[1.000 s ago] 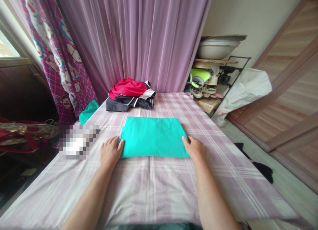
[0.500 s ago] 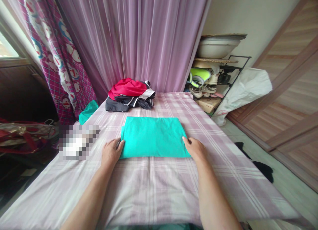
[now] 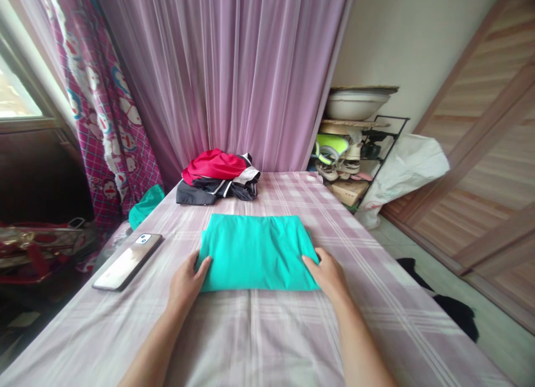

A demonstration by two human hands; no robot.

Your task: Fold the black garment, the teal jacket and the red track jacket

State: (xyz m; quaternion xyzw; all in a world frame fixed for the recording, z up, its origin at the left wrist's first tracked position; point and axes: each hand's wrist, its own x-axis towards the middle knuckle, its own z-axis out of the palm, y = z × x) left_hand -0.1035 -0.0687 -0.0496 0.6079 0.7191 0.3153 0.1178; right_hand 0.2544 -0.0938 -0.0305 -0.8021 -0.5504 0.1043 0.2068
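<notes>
A folded teal cloth (image 3: 257, 253), with the look of a garment, lies flat on the checked bed cover in front of me. My left hand (image 3: 187, 278) holds its left edge, thumb on top and the other fingers partly hidden at the side. At the opposite edge, my right hand (image 3: 328, 273) grips the cloth the same way, its thumb pressing on the upper layer. Small creases run across the cloth near the right thumb. Beyond it sits a heap of red, black and white clothes (image 3: 219, 172).
A phone (image 3: 127, 263) lies face down on the cover (image 3: 251, 342), left of my hands. Teal fabric (image 3: 146, 205) hangs over the left edge. Purple curtains (image 3: 217, 69) close off the far end. A shoe rack (image 3: 380, 164) and a white sack (image 3: 412, 167) stand right.
My view has tilted up slightly, so everything sits lower in the picture. Both hands keep their hold on the teal cloth, and new creases show near the right thumb.
</notes>
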